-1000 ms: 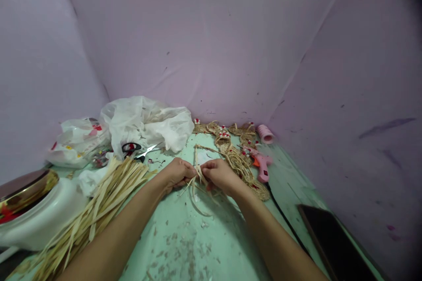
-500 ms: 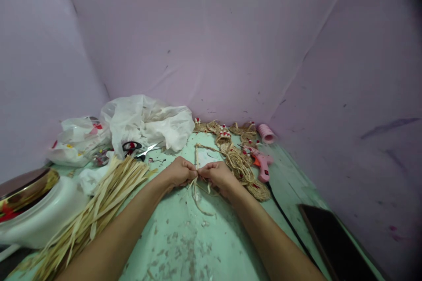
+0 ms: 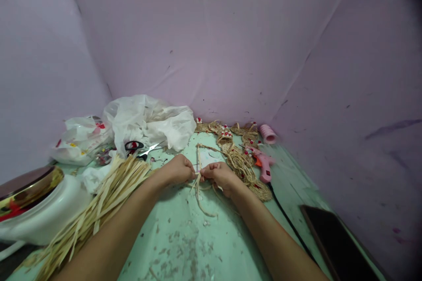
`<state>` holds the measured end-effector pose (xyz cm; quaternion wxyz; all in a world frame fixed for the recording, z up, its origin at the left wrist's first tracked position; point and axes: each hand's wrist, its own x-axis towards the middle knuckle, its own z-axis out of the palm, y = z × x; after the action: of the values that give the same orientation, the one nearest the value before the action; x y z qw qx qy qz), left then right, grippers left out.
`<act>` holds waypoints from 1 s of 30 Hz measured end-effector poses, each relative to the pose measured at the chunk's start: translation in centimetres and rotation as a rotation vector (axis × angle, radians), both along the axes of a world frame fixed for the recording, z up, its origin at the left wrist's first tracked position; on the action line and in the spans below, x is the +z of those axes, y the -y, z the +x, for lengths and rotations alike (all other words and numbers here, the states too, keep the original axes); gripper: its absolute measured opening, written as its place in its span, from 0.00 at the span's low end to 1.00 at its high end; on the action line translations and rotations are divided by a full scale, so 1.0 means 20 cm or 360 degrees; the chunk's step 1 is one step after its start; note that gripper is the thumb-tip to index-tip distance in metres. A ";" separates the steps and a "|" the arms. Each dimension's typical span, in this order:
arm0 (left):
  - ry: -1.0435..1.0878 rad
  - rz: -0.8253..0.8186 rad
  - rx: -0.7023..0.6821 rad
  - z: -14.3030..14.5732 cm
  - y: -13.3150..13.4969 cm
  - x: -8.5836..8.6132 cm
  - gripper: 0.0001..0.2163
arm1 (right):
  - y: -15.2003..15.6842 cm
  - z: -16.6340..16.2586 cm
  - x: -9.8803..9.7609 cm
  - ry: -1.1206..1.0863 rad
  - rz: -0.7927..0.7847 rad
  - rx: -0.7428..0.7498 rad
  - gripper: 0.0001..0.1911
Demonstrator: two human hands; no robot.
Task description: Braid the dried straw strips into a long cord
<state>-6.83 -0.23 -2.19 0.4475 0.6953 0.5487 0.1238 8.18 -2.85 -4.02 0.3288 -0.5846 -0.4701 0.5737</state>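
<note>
A thin braid of dried straw (image 3: 198, 154) runs from the coiled braid on the right down to my fingers at the middle of the table. My right hand (image 3: 221, 177) pinches it at the lower end, where loose strands (image 3: 201, 204) fan out and hang toward me. My left hand (image 3: 180, 169) is closed just left of it, its fingertips pinching a strand. The two hands stand slightly apart. Behind and right of my right hand lies the coiled braid (image 3: 242, 167).
Raw straw strips (image 3: 108, 197) lie at left beside a white container (image 3: 62, 215). Scissors (image 3: 148, 151) and plastic bags (image 3: 148, 118) sit behind. At right are a pink glue gun (image 3: 264, 167) with a black cord, a pink spool (image 3: 268, 134) and a dark flat slab (image 3: 336, 241).
My hands, which met at the braid's end, are now a little apart, the left one drawn slightly leftward. The whole view has shifted a little.
</note>
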 end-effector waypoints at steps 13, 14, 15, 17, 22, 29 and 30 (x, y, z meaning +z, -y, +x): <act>-0.0133 -0.0087 0.0129 0.04 0.02 0.01 0.05 | -0.01 0.01 -0.01 -0.0009 0.0036 0.0059 0.07; -0.0159 -0.0104 0.0139 0.04 0.02 0.02 0.04 | -0.01 0.01 -0.01 -0.0004 0.0033 0.0061 0.07; -0.0182 -0.0091 0.0140 0.04 0.02 0.03 0.04 | -0.01 0.00 -0.01 -0.0004 0.0030 0.0062 0.07; -0.0231 -0.0010 0.0131 0.06 0.05 0.06 0.05 | -0.01 0.00 0.00 -0.0024 0.0016 0.0045 0.06; -0.0531 0.0450 0.0144 0.18 0.22 0.09 0.02 | -0.01 -0.01 0.00 -0.0089 -0.0037 -0.0097 0.04; -0.0461 0.0087 -0.0104 0.15 0.22 0.15 0.07 | -0.01 0.01 -0.01 -0.0175 -0.0025 -0.0056 0.05; -0.0454 -0.0024 -0.0049 0.12 0.18 0.17 0.09 | -0.01 0.01 -0.01 -0.0182 -0.0023 -0.0038 0.05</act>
<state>-4.50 -3.85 1.20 0.3719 0.7107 0.5970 0.0127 8.43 -2.68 -4.18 0.3579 -0.5588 -0.4393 0.6055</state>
